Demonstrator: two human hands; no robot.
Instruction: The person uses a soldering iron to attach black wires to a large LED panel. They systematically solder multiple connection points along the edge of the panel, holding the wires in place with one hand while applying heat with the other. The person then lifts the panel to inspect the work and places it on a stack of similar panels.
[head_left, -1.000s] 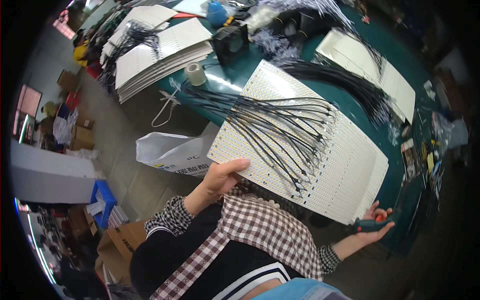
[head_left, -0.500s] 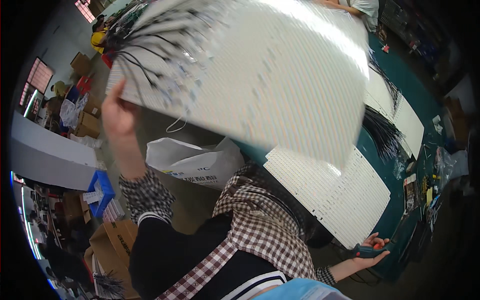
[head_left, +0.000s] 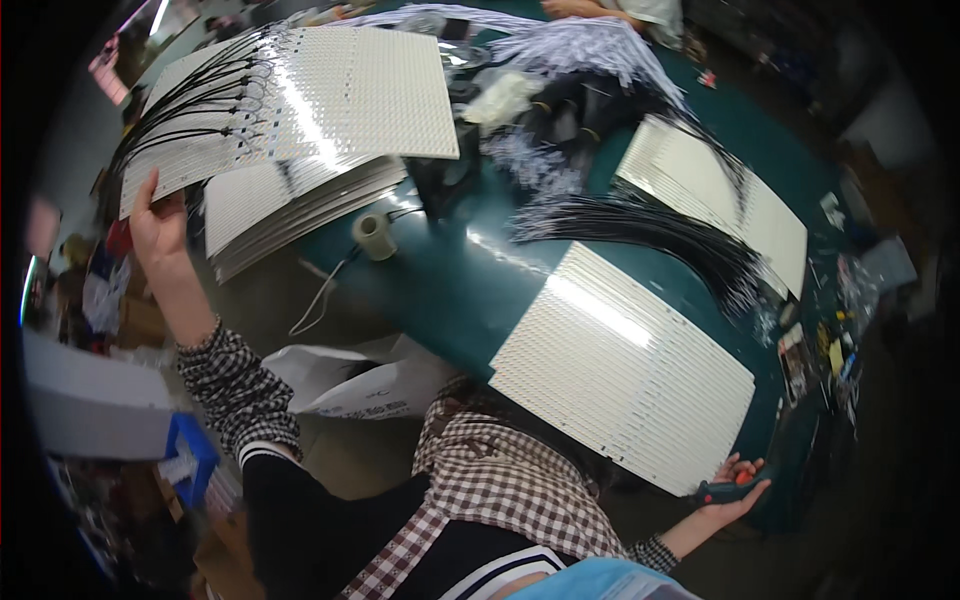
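Note:
My left hand grips the near left corner of a white panel with rows of fine bumps. Several black cables run off this panel's left side. It lies over or just above a stack of similar panels at the far left; contact between them is unclear. My right hand, at the lower right, is wrapped round a dark green hand tool with red parts. Its working end is hard to make out. Beside that hand, another white panel lies on the green table, its corner close to the tool.
Bundles of black cables with pale ends cross the table, beside more white panels. A cream roll stands near the stack. A white bag is below the table edge. Small tools and plastic bags lie at right. A co-worker's arm shows at the far side.
My left hand has carried the cabled panel left and away, over the stack. The table, cable bundles and roll have come into view. My right hand keeps its hold on the tool.

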